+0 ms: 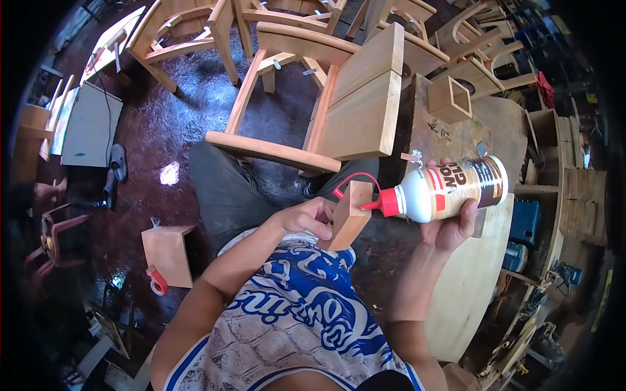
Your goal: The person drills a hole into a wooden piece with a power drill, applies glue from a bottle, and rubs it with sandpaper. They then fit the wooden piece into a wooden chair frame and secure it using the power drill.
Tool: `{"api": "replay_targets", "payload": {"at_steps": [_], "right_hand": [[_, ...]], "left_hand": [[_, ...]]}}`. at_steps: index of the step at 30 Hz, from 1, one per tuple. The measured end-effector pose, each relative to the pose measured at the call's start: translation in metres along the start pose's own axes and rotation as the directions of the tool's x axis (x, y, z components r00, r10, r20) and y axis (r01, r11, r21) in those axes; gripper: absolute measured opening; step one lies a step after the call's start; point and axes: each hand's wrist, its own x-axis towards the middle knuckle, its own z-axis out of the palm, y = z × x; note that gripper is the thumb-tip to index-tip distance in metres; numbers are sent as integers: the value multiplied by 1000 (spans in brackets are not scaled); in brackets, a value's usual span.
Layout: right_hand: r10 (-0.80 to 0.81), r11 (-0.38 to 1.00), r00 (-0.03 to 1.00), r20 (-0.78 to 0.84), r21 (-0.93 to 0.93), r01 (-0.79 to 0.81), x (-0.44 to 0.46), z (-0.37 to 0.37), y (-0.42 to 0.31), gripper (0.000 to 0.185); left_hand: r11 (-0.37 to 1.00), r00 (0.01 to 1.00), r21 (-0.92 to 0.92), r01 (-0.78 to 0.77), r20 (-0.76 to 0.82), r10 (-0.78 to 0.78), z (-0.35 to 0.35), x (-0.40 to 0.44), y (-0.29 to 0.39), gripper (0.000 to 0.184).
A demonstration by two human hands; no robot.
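In the middle of the view my left hand (309, 218) grips a small wooden block (350, 218) by its left side, in front of my shirt. My right hand (450, 225) is wrapped round a white wood glue bottle (456, 189), which lies nearly level. Its red nozzle (379, 203) points left and meets the upper part of the block, with a red strap looping above. Whether any glue is coming out cannot be made out. A wooden chair frame (274, 151) with a broad panel (365, 104) rests just beyond my knees.
More wooden chairs (189, 49) stand beyond the frame. At the right is a workbench (486, 130) bearing a hollow wooden box (450, 99). A wooden box (167, 251) and a red tape roll (158, 281) are at the lower left, slippers (118, 163) at the left.
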Motion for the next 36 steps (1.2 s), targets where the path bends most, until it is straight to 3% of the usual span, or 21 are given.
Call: {"api": "replay_targets", "payload": {"at_steps": [4, 6, 12, 18, 27, 36], "right_hand": [[3, 1000, 999, 49, 29, -4, 1, -4, 0, 77], [0, 999, 999, 53, 42, -3, 0, -7, 0, 77], [-20, 999, 999, 46, 45, 18, 1, -9, -4, 77], [-53, 998, 998, 33, 30, 52, 2, -9, -7, 77], [-79, 997, 996, 35, 22, 78, 4, -15, -10, 73], [-80, 991, 996, 44, 108, 75, 4, -34, -11, 76]], "left_hand": [[1000, 999, -6, -30, 14, 30, 8, 3, 5, 57], [999, 999, 0, -46, 16, 46, 16, 5, 12, 46], [998, 997, 47, -44, 63, 41, 14, 8, 11, 45], [998, 999, -60, 25, 45, -22, 16, 10, 5, 46], [1000, 996, -17, -3, 87, 4, 16, 12, 6, 47], [995, 993, -44, 87, 82, -83, 16, 15, 6, 55]]}}
